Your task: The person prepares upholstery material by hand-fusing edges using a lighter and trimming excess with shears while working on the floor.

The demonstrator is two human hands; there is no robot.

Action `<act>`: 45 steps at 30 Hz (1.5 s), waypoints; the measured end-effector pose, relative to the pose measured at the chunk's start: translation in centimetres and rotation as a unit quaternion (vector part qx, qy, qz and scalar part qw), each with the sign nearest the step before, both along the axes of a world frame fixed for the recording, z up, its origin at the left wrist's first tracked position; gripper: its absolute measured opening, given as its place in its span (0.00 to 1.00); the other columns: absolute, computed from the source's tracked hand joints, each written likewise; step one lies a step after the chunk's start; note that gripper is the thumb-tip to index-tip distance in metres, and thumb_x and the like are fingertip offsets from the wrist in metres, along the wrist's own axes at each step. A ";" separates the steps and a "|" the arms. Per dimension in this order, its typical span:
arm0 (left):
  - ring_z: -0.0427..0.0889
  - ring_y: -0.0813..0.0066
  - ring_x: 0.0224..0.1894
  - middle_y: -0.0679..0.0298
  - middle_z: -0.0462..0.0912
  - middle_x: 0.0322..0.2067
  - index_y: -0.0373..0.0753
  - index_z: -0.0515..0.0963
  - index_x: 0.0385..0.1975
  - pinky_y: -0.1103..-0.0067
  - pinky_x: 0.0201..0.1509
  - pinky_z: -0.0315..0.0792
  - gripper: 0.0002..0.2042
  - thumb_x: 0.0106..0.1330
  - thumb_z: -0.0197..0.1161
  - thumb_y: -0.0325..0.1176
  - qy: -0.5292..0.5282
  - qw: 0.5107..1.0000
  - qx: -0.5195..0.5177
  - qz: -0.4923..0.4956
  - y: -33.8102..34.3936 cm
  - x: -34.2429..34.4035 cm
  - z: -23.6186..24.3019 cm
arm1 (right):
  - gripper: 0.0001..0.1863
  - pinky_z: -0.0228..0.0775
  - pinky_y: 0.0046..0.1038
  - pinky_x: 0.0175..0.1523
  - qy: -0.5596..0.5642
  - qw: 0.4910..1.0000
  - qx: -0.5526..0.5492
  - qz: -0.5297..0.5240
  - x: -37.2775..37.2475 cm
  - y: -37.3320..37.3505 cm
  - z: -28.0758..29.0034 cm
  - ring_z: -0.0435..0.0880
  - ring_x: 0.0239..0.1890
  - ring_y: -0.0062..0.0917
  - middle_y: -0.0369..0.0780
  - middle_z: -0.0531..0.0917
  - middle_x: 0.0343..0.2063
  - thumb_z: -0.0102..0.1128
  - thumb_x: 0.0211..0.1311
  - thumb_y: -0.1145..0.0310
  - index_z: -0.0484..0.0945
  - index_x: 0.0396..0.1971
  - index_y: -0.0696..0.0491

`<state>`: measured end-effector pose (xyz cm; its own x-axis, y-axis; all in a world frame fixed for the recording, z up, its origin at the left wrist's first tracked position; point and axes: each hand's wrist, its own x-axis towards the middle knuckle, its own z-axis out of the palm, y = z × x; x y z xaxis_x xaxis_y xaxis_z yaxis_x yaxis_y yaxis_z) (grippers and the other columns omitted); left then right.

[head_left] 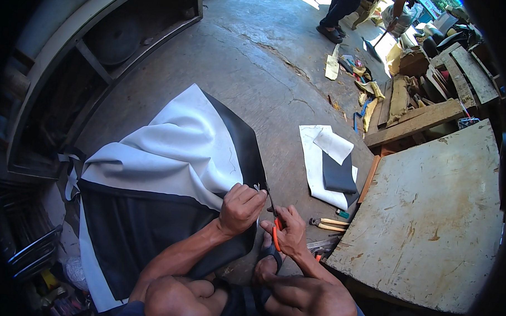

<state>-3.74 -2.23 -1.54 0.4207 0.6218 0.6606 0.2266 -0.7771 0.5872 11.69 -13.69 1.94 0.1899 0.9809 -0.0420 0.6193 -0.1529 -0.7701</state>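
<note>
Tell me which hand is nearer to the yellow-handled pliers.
Right. The right hand, holding scissors, is just left of the pliers; the left hand is farther left, gripping the black and white sheet near its edge.

Your black-and-white sheet [172, 155], centre-left, looks smooth, satiny; your orange-looped scissors [276, 235], centre, plastic-handled; the pale flat panel [426, 220], lower right, scuffed.

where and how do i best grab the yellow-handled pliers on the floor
Probably around the middle of both yellow handles, coming from above: the pliers lie flat on the floor, their upper side uncovered. Their dark head points left and the handles run right toward the pale board, whose edge seems to leave little room at the ends.
</note>
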 end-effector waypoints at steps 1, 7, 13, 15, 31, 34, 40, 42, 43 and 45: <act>0.74 0.65 0.25 0.62 0.73 0.24 0.32 0.82 0.37 0.69 0.30 0.65 0.10 0.55 0.70 0.22 0.002 1.000 0.002 0.000 0.0 0.0 0.0 | 0.28 0.66 0.30 0.32 -0.001 1.000 0.004 0.001 0.0 0.0 0.0 0.71 0.27 0.28 0.41 0.70 0.27 0.78 0.55 0.54 0.81 0.46 0.61; 0.73 0.66 0.25 0.63 0.72 0.24 0.32 0.82 0.36 0.70 0.29 0.64 0.10 0.55 0.69 0.22 0.025 0.999 0.022 0.006 -0.3 0.0 0.2 | 0.29 0.65 0.32 0.31 -0.002 1.000 0.025 0.005 -0.3 0.0 0.1 0.70 0.26 0.29 0.40 0.68 0.26 0.79 0.55 0.53 0.81 0.47 0.60; 0.72 0.67 0.24 0.64 0.72 0.24 0.32 0.82 0.37 0.70 0.29 0.63 0.11 0.53 0.70 0.21 0.046 0.998 0.039 0.007 -0.6 0.0 0.1 | 0.29 0.66 0.32 0.32 -0.006 1.000 0.007 0.003 -0.5 -0.1 0.4 0.70 0.26 0.29 0.41 0.68 0.27 0.78 0.56 0.52 0.81 0.47 0.60; 0.72 0.67 0.24 0.65 0.73 0.24 0.32 0.82 0.37 0.71 0.29 0.63 0.12 0.52 0.70 0.20 0.050 0.998 0.037 0.006 -0.7 -0.1 0.0 | 0.30 0.65 0.32 0.31 -0.002 1.000 0.018 0.001 -0.6 -0.2 0.2 0.70 0.25 0.30 0.41 0.69 0.27 0.77 0.56 0.51 0.80 0.46 0.62; 0.73 0.66 0.24 0.63 0.72 0.22 0.34 0.81 0.34 0.69 0.29 0.63 0.06 0.57 0.70 0.23 0.028 0.999 0.002 0.018 -1.0 0.4 -0.1 | 0.25 0.65 0.33 0.30 -0.026 0.998 0.062 0.004 -0.5 -0.8 -1.4 0.71 0.25 0.32 0.44 0.70 0.26 0.75 0.59 0.55 0.79 0.41 0.62; 0.74 0.64 0.24 0.62 0.73 0.22 0.35 0.81 0.33 0.69 0.30 0.64 0.06 0.57 0.70 0.23 0.022 0.999 -0.022 0.023 -1.0 0.3 -0.1 | 0.22 0.67 0.33 0.33 -0.022 0.997 0.076 -0.005 -0.7 -0.5 -1.6 0.74 0.27 0.33 0.44 0.73 0.27 0.73 0.62 0.56 0.79 0.40 0.60; 0.81 0.61 0.28 0.59 0.81 0.25 0.34 0.82 0.31 0.69 0.35 0.71 0.05 0.58 0.71 0.24 -0.023 0.992 -0.122 0.028 -0.5 0.1 1.1 | 0.20 0.73 0.38 0.44 -0.113 0.971 -0.055 -0.201 4.9 -1.3 -4.8 0.80 0.37 0.38 0.45 0.79 0.36 0.70 0.63 0.59 0.79 0.47 0.56; 0.83 0.60 0.31 0.58 0.84 0.28 0.34 0.83 0.31 0.69 0.37 0.74 0.05 0.58 0.71 0.24 -0.031 0.985 -0.167 0.020 -0.2 -0.5 1.6 | 0.23 0.74 0.40 0.50 -0.228 0.932 -0.164 -0.228 7.9 -2.4 -7.5 0.82 0.45 0.41 0.46 0.81 0.42 0.71 0.61 0.61 0.78 0.53 0.54; 0.84 0.59 0.32 0.57 0.85 0.29 0.34 0.83 0.32 0.69 0.38 0.75 0.05 0.58 0.71 0.24 -0.032 0.981 -0.193 0.015 -0.1 -0.6 1.5 | 0.25 0.73 0.42 0.54 -0.268 0.921 -0.209 -0.193 9.1 -2.6 -8.1 0.80 0.49 0.43 0.47 0.79 0.47 0.71 0.60 0.62 0.77 0.56 0.53; 0.85 0.58 0.33 0.56 0.86 0.30 0.33 0.83 0.33 0.69 0.40 0.77 0.05 0.59 0.71 0.25 -0.029 0.973 -0.229 0.007 0.0 -1.0 1.8 | 0.30 0.70 0.45 0.63 -0.342 0.882 -0.299 -0.120 9.7 -2.6 -7.6 0.76 0.59 0.46 0.49 0.77 0.55 0.72 0.57 0.65 0.75 0.61 0.52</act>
